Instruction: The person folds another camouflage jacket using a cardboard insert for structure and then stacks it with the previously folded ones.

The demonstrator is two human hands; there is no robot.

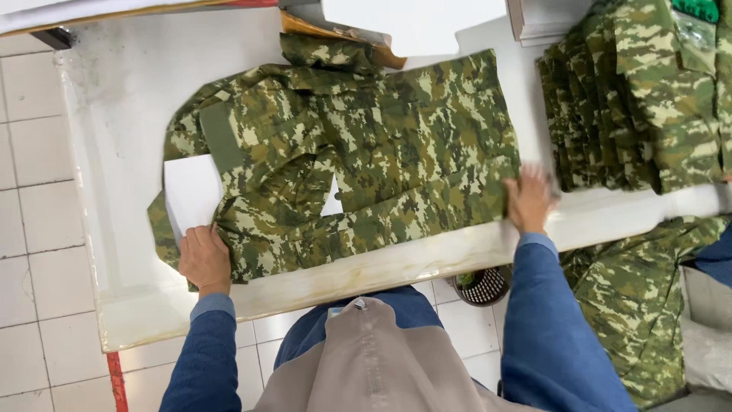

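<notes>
White floor tiles run under a white worktop point(122, 114), and I stand at its near edge looking down. A camouflage jacket point(366, 152) lies flat across the middle of it, folded around a white card point(189, 191) that shows at the left end and again through a small gap near the middle. My left hand point(204, 258) rests at the jacket's lower left corner, just below the card, with its fingers tucked under the cloth, so I cannot tell whether they pinch it or only press. My right hand point(528, 198) lies at the lower right corner, blurred, with its fingers point(534, 177) spread flat on the fabric and gripping nothing. A stack of folded camouflage garments point(633, 107) sits close to the right, and more camouflage cloth point(640, 305) hangs below the worktop edge beside a small basket point(482, 286). I judge the main risk to be the card slipping sideways if one hand pulls harder than the other, which would leave the fold crooked. The jacket's near edge also lies close to the worktop's rim, so a careless tug towards me could drag it off onto the floor.
</notes>
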